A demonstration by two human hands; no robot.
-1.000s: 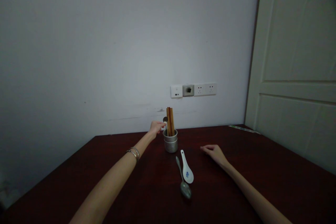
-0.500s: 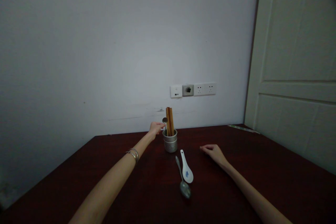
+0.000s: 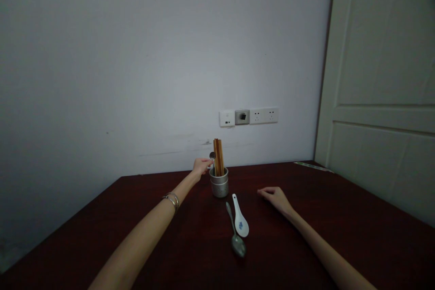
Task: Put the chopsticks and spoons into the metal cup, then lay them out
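My left hand (image 3: 202, 165) is closed, its fingertips pinching a small metal spoon (image 3: 212, 155) below its round bowl, which points up. The spoon stands at the left inside a metal cup (image 3: 219, 188), and its lower end is hidden by the cup wall. Several wooden chopsticks (image 3: 218, 156) stand upright in the same cup, beside the spoon. My right hand (image 3: 277, 198) rests on the table to the right of the cup, fingers curled together, with nothing visible in them. In front of the cup lie a white soup spoon (image 3: 241, 224) with a blue mark and a larger metal spoon (image 3: 238, 245).
The dark red table (image 3: 190, 244) reaches back to a pale wall (image 3: 170, 77) with sockets and a switch (image 3: 242, 117). A thin patterned strip (image 3: 314, 166) lies at the back right corner. A light panelled door (image 3: 380, 99) stands on the right.
The whole view has shifted very slightly. Both hands, the cup and the spoons keep their places relative to one another.
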